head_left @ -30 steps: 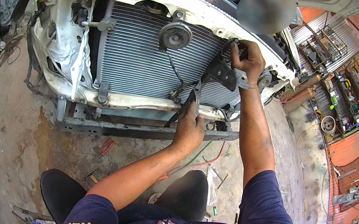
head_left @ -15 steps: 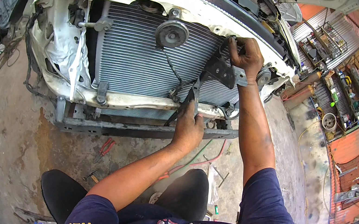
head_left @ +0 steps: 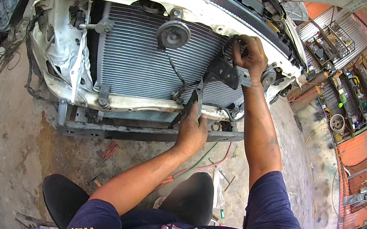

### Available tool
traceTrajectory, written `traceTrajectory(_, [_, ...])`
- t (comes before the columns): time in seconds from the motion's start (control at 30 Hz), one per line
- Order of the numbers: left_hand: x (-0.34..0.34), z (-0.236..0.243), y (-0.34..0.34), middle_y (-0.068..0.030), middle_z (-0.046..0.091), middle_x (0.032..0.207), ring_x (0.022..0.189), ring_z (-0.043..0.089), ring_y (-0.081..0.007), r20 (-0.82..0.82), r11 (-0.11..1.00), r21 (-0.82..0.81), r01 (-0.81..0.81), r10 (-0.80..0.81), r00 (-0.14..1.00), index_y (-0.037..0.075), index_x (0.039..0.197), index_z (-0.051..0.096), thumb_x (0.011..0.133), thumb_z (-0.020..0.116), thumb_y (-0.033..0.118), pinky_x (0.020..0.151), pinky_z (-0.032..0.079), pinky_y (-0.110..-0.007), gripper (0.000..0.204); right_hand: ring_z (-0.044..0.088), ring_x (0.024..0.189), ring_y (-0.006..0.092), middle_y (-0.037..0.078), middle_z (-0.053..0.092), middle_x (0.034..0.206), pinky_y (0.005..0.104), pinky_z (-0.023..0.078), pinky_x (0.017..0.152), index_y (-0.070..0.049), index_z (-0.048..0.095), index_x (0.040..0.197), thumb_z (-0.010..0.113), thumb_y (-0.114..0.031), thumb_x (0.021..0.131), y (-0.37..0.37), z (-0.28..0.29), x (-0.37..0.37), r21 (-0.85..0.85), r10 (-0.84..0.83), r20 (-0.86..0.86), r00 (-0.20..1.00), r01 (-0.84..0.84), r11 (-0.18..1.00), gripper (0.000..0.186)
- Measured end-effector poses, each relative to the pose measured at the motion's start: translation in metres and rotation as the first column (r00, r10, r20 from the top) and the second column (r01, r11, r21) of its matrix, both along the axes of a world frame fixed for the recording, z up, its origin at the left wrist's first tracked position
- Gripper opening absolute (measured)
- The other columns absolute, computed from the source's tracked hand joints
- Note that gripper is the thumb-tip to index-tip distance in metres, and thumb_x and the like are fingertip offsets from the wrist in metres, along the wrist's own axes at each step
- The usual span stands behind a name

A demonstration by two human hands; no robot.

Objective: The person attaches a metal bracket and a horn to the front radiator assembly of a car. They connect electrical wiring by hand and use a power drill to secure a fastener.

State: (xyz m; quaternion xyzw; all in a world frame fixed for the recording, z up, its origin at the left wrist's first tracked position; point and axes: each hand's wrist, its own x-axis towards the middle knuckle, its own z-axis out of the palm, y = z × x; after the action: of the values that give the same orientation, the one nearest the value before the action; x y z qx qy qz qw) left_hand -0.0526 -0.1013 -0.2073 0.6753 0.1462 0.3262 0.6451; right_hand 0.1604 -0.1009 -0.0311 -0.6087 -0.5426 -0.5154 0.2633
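Black metal bracket [head_left: 221, 72] slants before the radiator [head_left: 130, 51]. Left hand [head_left: 191, 132] holds its lower end; right hand [head_left: 252, 57], grip narrow, holds its upper end, the bracket spanning between

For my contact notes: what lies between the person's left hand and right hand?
In the head view, a black, angular metal bracket spans from the left hand to the right hand, in front of the silver-finned, rectangular panel.

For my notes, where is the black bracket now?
In the head view, right of centre, the black bracket is in front of the radiator, between the left hand and the right hand.
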Motion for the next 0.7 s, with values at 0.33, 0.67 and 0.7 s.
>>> traceTrajectory(0.33, [0.003, -0.002, -0.004, -0.0392, 0.057, 0.140, 0.135, 0.053, -0.0528, 0.047, 0.997, 0.028, -0.067, 0.065, 0.997, -0.012, 0.146, 0.048, 0.101, 0.057, 0.007, 0.117, 0.041, -0.051, 0.050, 0.062, 0.059, 0.0147, 0.004, 0.068, 0.087, 0.0317, 0.049, 0.055, -0.010, 0.074, 0.095, 0.089, -0.021, 0.087, 0.000, 0.004, -0.002, 0.016, -0.038, 0.029, 0.999, 0.037, 0.999, 0.021])
traceTrajectory(0.67, [0.006, -0.008, -0.006, -0.0412, 0.054, 0.142, 0.138, 0.051, -0.0527, 0.033, 0.999, -0.032, -0.030, 0.031, 0.999, -0.016, 0.146, 0.047, 0.100, 0.058, 0.009, 0.120, 0.039, -0.051, 0.053, 0.063, 0.061, 0.0168, 0.005, 0.067, 0.090, 0.0321, 0.051, 0.057, -0.010, 0.073, 0.092, 0.091, -0.025, 0.084, 0.000, 0.003, 0.004, 0.003, -0.050, 0.029, 0.998, 0.050, 0.999, 0.025])
traceTrajectory(0.7, [0.006, -0.008, -0.005, -0.0413, 0.054, 0.142, 0.139, 0.050, -0.0528, 0.025, 0.999, -0.023, -0.039, 0.039, 0.999, -0.016, 0.146, 0.047, 0.100, 0.058, 0.009, 0.120, 0.039, -0.050, 0.053, 0.066, 0.066, 0.0188, 0.004, 0.068, 0.092, 0.0334, 0.054, 0.059, -0.012, 0.073, 0.092, 0.091, -0.028, 0.083, 0.001, 0.002, 0.002, 0.017, -0.049, -0.003, 0.999, 0.049, 0.999, 0.025])
